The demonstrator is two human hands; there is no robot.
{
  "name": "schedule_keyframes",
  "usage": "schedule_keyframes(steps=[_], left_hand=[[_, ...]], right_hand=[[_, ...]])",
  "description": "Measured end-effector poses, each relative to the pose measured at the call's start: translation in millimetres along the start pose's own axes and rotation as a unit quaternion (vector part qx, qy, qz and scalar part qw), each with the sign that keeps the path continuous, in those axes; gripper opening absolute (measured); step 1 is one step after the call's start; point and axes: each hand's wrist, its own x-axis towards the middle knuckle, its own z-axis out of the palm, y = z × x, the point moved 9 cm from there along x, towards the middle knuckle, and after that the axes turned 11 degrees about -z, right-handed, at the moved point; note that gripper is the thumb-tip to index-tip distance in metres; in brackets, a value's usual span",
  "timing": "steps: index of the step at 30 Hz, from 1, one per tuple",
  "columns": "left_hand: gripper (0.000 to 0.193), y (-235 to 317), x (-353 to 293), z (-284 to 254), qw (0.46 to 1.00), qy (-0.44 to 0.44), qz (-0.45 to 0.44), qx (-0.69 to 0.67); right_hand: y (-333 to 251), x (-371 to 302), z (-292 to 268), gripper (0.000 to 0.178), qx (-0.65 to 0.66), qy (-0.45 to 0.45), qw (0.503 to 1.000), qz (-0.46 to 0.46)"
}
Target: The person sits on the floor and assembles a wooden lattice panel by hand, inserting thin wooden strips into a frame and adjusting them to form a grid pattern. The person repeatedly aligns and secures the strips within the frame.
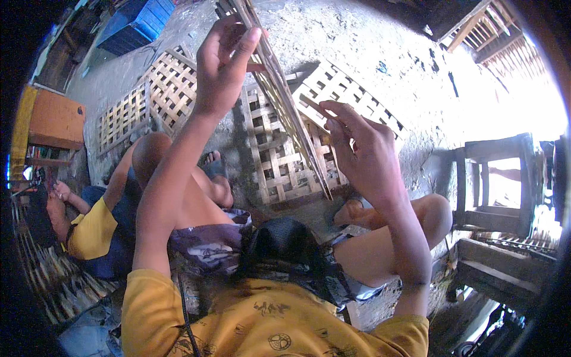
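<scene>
Bundle of long, thin bamboo strips [279,88]: held aslant above the floor, its upper part gripped in the left hand [222,74], its lower end free. Single thin strip [313,105]: apparently pinched between thumb and forefinger of the right hand [367,156], near the bundle. Beneath: woven lattice panel [262,179]; farther off, blue crate [135,28]. Handling, as judged: the bundle is best gripped firmly, lest strips be shed; the single strip is best pinched lightly, lest it be snapped.

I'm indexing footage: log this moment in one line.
left hand: holds long thin brown wooden strips; right hand: pinches thin tan wooden strip; below: pale woven slat panels
</scene>
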Motion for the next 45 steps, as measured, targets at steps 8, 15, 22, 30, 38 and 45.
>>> schedule_keyframes(steps=[8, 15, 22, 30, 38, 45], left_hand=[[0.04, 3, -13, 21, 0.999, -0.024, 0.006, -0.039], [0.043, 7, -16, 23, 0.999, -0.019, 0.046, 0.016], [0.04, 7, -15, 22, 0.997, -0.013, 0.066, 0.022], [0.034, 13, -19, 26, 0.994, -0.023, 0.08, 0.075], [0.039, 17, -28, 32, 0.991, -0.006, 0.123, 0.057], [0.038, 25, -34, 45, 0.992, -0.016, 0.092, 0.088]], right_hand=[[-19, 5, -13, 0.032, -0.043, 0.053, 0.997, -0.044], [-30, 5, -10, 0.034, -0.108, 0.037, 0.991, -0.063], [-25, 4, -16, 0.033, -0.107, 0.046, 0.992, -0.045], [-24, 8, -19, 0.03, -0.103, 0.016, 0.994, -0.031], [-29, 5, -13, 0.03, -0.134, -0.019, 0.991, -0.011], [-22, 10, -18, 0.027, -0.138, 0.005, 0.99, -0.008]])
